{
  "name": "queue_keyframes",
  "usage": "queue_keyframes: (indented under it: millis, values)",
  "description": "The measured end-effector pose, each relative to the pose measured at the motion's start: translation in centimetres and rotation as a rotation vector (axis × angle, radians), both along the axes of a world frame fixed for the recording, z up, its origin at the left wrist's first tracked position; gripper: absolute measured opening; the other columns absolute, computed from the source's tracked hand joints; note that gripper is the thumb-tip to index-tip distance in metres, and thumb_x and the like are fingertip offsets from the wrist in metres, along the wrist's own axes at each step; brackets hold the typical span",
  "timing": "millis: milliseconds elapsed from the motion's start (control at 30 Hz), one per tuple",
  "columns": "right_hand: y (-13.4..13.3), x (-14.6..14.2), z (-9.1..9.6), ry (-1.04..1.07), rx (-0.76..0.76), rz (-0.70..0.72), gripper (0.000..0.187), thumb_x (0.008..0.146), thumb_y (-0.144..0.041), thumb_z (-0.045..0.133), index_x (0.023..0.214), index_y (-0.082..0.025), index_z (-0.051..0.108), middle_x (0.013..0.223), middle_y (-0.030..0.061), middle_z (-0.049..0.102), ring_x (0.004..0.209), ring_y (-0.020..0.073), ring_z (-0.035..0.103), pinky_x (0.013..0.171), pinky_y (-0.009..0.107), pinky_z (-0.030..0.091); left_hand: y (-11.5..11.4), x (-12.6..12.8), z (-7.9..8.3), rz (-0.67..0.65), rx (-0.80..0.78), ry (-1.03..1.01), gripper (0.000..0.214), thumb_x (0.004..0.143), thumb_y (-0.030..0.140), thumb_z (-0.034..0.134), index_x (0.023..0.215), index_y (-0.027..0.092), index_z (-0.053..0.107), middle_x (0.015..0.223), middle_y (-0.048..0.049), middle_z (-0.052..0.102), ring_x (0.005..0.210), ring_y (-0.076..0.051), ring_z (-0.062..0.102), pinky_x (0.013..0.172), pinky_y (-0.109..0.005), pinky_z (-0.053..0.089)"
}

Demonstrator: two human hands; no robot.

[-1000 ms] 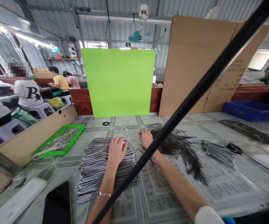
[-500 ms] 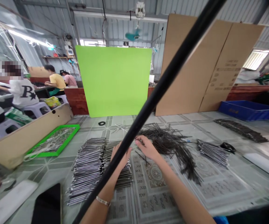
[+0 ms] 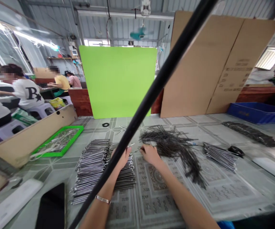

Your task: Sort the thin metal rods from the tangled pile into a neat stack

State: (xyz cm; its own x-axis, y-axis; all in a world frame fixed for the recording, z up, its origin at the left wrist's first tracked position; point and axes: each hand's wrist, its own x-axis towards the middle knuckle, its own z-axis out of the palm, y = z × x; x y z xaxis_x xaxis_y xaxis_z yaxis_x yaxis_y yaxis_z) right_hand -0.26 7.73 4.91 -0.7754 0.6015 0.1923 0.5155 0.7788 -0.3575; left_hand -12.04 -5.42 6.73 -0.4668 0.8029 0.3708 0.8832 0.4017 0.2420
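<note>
A neat stack of silvery metal rods (image 3: 96, 165) lies on the patterned table. My left hand (image 3: 122, 158) rests flat on the stack's right end, fingers stretched, partly hidden behind a black pole (image 3: 156, 84) that crosses the view close to the camera. My right hand (image 3: 151, 155) sits just right of it, at the edge of a loose dark pile of rods (image 3: 175, 144). Its fingers are curled in a pinch on a thin rod that points toward the left hand.
A green tray (image 3: 76, 128) of parts lies at the left beside a wooden board. A second rod bundle (image 3: 219, 153), a black roll (image 3: 235, 150), more dark rods (image 3: 253, 133) and a blue crate (image 3: 256, 112) lie to the right. A phone (image 3: 51, 206) lies near me. People sit at the far left.
My right hand drew back from the far side of the pile toward me and now pinches at its near edge. My left hand slid slightly nearer along the stack. The view shifted, so the pole crosses further left.
</note>
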Motion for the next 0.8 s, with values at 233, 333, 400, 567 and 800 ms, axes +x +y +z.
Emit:
queue_keyframes:
  millis: [233,333,400,567,800]
  values:
    - [-0.1,-0.4,0.9,0.493,-0.210,0.315,0.012,0.088,-0.023,0.040,0.092,-0.017,0.051,0.082,0.0033,0.059,0.076,0.0141,0.055,0.070,0.025,0.041,-0.1,-0.7,-0.2,0.045,0.022,0.014,0.038,0.091,0.035,0.028,0.087,0.016,0.060,0.086,-0.0094,0.062,0.087,-0.023,0.056,0.079,-0.033,0.039]
    - [-0.4,-0.3,1.1,0.484,-0.132,0.386,0.010,0.086,-0.021,0.044,0.089,-0.017,0.052,0.083,0.0035,0.058,0.078,0.0148,0.053,0.072,0.026,0.041,-0.3,-0.9,-0.2,0.029,0.030,0.043,0.036,0.090,0.034,0.029,0.088,0.017,0.060,0.087,-0.0075,0.062,0.086,-0.023,0.055,0.078,-0.034,0.038]
    - [-0.4,-0.3,1.1,0.462,-0.081,0.383,0.009,0.085,-0.019,0.045,0.089,-0.017,0.053,0.085,0.0041,0.058,0.080,0.0154,0.052,0.073,0.027,0.041,-0.5,-1.2,-0.4,0.015,0.038,0.054,0.033,0.090,0.033,0.030,0.088,0.018,0.059,0.089,-0.0061,0.061,0.086,-0.023,0.054,0.077,-0.034,0.037]
    - [-0.1,0.0,1.2,0.443,-0.023,0.361,0.010,0.086,-0.020,0.045,0.090,-0.018,0.054,0.085,0.0041,0.057,0.082,0.0158,0.052,0.075,0.027,0.041,-0.6,-2.1,-1.3,-0.030,0.046,0.070,0.026,0.087,0.032,0.036,0.086,0.018,0.058,0.088,-0.0055,0.058,0.086,-0.022,0.052,0.076,-0.033,0.036]
    - [-0.1,0.2,1.6,0.409,0.026,0.402,0.009,0.086,-0.019,0.046,0.088,-0.017,0.055,0.086,0.0044,0.058,0.083,0.0160,0.052,0.076,0.027,0.040,-0.7,-2.1,-1.1,-0.056,0.065,0.032,0.029,0.088,0.033,0.034,0.083,0.017,0.058,0.086,-0.0066,0.059,0.085,-0.023,0.053,0.076,-0.034,0.036]
